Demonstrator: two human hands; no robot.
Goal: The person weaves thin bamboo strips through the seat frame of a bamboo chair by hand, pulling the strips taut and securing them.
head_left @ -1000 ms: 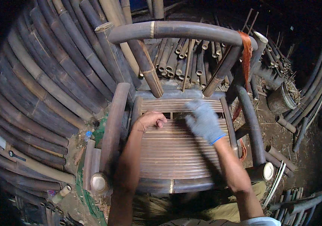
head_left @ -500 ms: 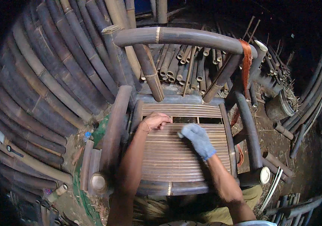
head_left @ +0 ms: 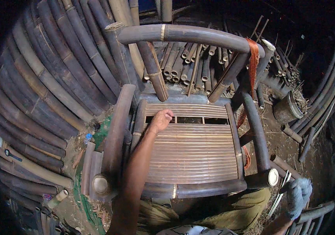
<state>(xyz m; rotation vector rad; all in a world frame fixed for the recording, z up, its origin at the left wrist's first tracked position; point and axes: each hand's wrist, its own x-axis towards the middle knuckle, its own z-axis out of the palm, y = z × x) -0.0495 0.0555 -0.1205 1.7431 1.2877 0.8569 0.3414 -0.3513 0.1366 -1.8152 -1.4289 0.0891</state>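
A dark bamboo chair stands in front of me, with a seat of narrow bamboo slats. Toward the back of the seat a dark gap runs between the slats. My bare left hand lies over the gap's left end, its fingers pinched together; whatever they hold is too small to make out. At the lower right, outside the chair, my right hand in a grey-blue glove is beside pale thin strips. Blur hides whether its fingers grip them.
Thick dark bamboo poles fan out on the left, a wristwatch on one. Cut bamboo tubes are stacked behind the chair. Orange cord wraps its back rail. A bucket stands at the right.
My right hand has left the seat slats and moved down and right, past the chair's front corner. My left hand stays at the gap. The view has shifted slightly.
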